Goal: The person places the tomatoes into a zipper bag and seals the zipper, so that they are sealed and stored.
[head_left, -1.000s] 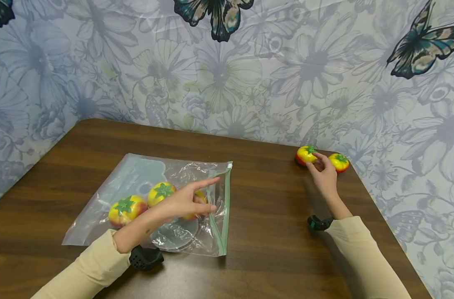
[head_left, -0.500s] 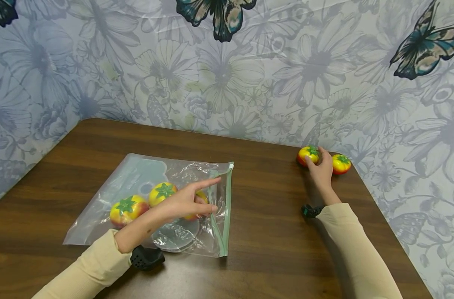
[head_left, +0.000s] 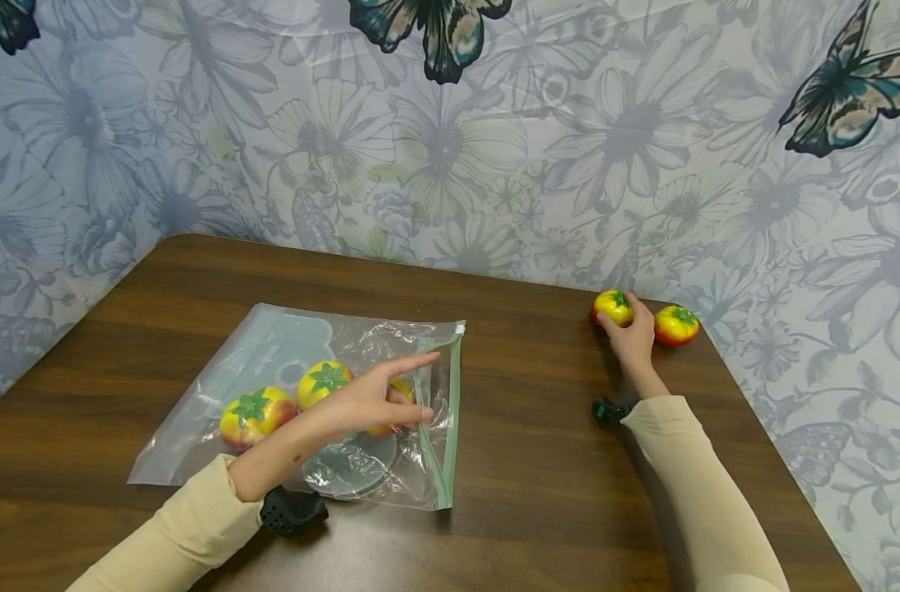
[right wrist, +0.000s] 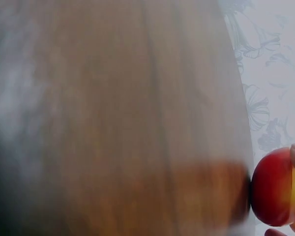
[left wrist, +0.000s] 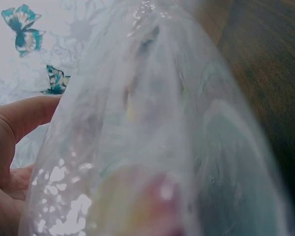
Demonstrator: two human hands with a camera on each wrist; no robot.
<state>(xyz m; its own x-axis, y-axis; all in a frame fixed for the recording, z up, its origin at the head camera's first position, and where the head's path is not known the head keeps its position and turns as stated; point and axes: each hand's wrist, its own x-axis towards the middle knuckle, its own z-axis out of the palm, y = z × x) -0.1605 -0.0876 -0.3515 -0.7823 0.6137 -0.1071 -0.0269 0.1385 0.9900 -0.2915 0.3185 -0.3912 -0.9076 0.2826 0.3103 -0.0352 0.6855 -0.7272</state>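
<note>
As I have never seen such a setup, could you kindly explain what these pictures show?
There is no machine, only a person's two hands: the left hand and the right hand. The head picture comes from a camera on the head; two close views come from the wrist cameras.

On the brown table lies a see-through bag with three tomato-like fruits inside. The left hand spreads finger and thumb at its opening. The right hand holds a fourth fruit; a fifth fruit lies beside it.
</note>
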